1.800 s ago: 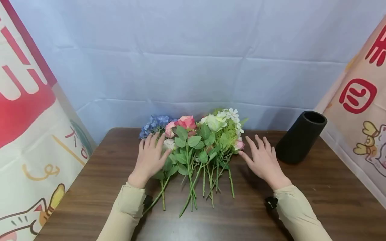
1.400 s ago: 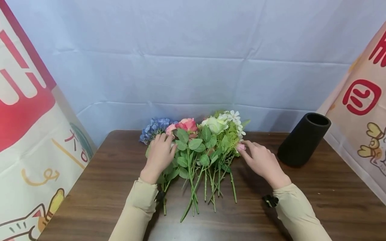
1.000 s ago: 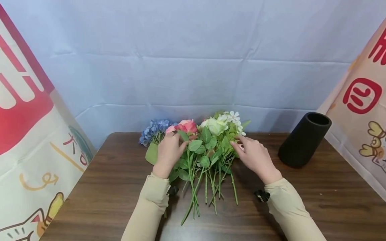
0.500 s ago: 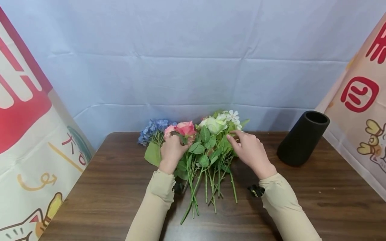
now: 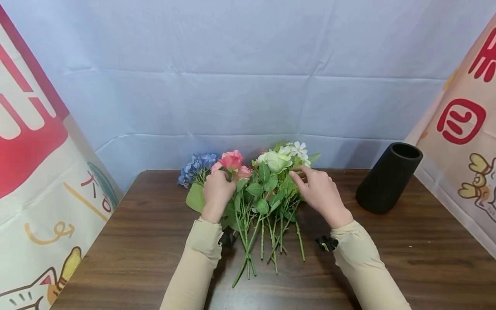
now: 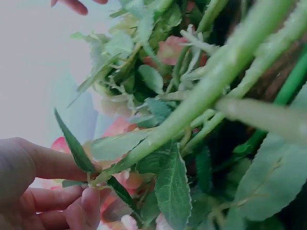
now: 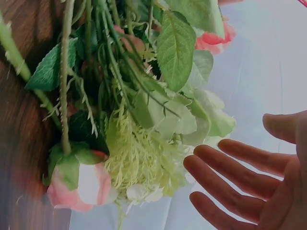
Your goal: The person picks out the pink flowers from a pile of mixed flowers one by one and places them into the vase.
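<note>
Between thumb and fingers, my left hand (image 5: 218,193) pinches the leafy green stem (image 6: 144,146) of a pink rose, just below its bloom (image 5: 231,159). In the left wrist view, fingertips (image 6: 88,206) meet around that stem. My right hand (image 5: 320,193) hovers at the right side of the pile, fingers apart and holding nothing. Nearest to it are a pale green rose (image 5: 277,160), feathery yellow-green sprigs (image 7: 144,158) and a pink-and-white rose (image 7: 72,187). Blue hydrangea (image 5: 197,167) lies left of my left hand, which covers some of the leaves.
A tall black vase (image 5: 387,178) stands at the right rear of the brown wooden table (image 5: 407,267). Several cut stems (image 5: 248,267) point toward the near edge. A pale blue cloth (image 5: 248,94) hangs behind, with printed banners at both sides.
From lying spread at the flowers, my left hand has moved right, taken the pink rose's stem and shifted its bloom slightly left. My right hand has come inward over the pile's right side.
</note>
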A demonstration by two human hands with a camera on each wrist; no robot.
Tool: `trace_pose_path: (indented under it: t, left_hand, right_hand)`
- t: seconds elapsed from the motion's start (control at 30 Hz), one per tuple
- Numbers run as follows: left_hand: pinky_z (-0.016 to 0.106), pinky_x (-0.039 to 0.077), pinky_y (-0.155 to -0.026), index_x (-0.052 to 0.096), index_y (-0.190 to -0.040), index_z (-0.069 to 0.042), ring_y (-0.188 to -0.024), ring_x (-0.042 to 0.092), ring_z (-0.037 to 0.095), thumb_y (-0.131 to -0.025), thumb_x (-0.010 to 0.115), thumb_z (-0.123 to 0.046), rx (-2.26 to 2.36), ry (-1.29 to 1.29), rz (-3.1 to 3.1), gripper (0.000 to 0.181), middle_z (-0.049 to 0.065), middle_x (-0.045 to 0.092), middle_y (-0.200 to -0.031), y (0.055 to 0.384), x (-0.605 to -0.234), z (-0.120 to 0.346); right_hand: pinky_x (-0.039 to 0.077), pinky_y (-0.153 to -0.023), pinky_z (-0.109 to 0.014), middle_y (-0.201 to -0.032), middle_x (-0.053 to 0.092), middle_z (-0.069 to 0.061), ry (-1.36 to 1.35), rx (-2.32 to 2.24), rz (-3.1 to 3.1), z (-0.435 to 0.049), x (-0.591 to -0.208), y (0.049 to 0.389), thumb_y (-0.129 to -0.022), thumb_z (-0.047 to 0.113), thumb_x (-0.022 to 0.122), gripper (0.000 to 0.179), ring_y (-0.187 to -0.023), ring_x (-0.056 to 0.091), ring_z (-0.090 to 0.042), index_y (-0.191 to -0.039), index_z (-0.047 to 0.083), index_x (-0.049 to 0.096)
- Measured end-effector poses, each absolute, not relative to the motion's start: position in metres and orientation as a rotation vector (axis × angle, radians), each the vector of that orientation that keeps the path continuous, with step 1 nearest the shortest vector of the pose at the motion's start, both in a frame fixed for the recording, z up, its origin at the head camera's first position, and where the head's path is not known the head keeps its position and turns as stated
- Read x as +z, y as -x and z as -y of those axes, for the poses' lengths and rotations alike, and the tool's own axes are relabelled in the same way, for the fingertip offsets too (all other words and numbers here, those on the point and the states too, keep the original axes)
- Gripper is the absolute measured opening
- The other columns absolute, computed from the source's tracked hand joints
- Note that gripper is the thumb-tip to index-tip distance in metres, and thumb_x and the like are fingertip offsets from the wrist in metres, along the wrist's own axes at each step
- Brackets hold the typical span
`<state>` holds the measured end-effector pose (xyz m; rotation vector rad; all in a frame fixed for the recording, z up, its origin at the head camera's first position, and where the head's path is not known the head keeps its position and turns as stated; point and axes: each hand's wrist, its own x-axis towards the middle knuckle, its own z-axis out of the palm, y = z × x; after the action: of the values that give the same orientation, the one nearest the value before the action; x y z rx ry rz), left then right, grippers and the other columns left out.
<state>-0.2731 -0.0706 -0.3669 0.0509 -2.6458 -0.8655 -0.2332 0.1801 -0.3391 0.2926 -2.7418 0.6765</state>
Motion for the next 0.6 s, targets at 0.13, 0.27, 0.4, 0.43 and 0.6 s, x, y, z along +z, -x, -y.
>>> trace_pose_path:
  t: [0.13,0.27,0.4,0.43,0.6]
  left_hand:
    - [0.026,0.025,-0.037,0.044,-0.052,-0.014,-0.042,0.039,0.017,-0.08,0.066,-0.015,-0.869,-0.072,2.589,0.036,-0.001,0.04,-0.045,0.271,-0.36,0.076]
    - [0.027,0.032,-0.039,0.059,-0.061,-0.012,-0.046,0.051,0.02,-0.078,0.066,-0.013,-0.871,-0.063,2.537,0.019,0.003,0.056,-0.053,0.267,-0.349,0.081]
    - [0.028,0.032,-0.039,0.062,-0.062,-0.012,-0.046,0.052,0.021,-0.079,0.065,-0.014,-0.874,-0.069,2.488,0.018,0.003,0.059,-0.054,0.261,-0.338,0.085]
    - [0.027,0.03,-0.039,0.061,-0.06,-0.011,-0.045,0.05,0.021,-0.079,0.064,-0.014,-0.882,-0.068,2.471,0.02,0.004,0.058,-0.052,0.26,-0.336,0.086]
    - [0.027,0.026,-0.039,0.062,-0.06,-0.012,-0.045,0.045,0.019,-0.081,0.065,-0.015,-0.896,-0.072,2.386,0.022,0.004,0.059,-0.053,0.25,-0.323,0.089]
  right_hand:
    - [0.054,-0.069,-0.046,-0.102,0.071,-0.009,-0.293,0.709,2.726,-0.175,-0.338,0.235,-0.098,0.049,0.042,0.048,-0.083,0.069,-0.025,-0.123,0.013,0.062]
    - [0.052,-0.063,-0.041,-0.1,0.072,-0.009,-0.295,0.73,2.722,-0.169,-0.336,0.236,-0.098,0.045,0.046,0.043,-0.074,0.067,-0.022,-0.123,0.014,0.062]
    - [0.046,-0.055,-0.034,-0.094,0.071,-0.006,-0.307,0.741,2.718,-0.162,-0.334,0.237,-0.098,0.045,0.045,0.042,-0.057,0.057,-0.015,-0.123,0.016,0.061]
    - [0.044,-0.055,-0.033,-0.092,0.071,-0.006,-0.311,0.745,2.713,-0.161,-0.334,0.238,-0.098,0.046,0.044,0.043,-0.054,0.055,-0.015,-0.123,0.016,0.061]
    - [0.047,-0.057,-0.035,-0.093,0.072,-0.008,-0.32,0.782,2.659,-0.152,-0.33,0.238,-0.098,0.045,0.045,0.042,-0.061,0.061,-0.017,-0.122,0.015,0.062]
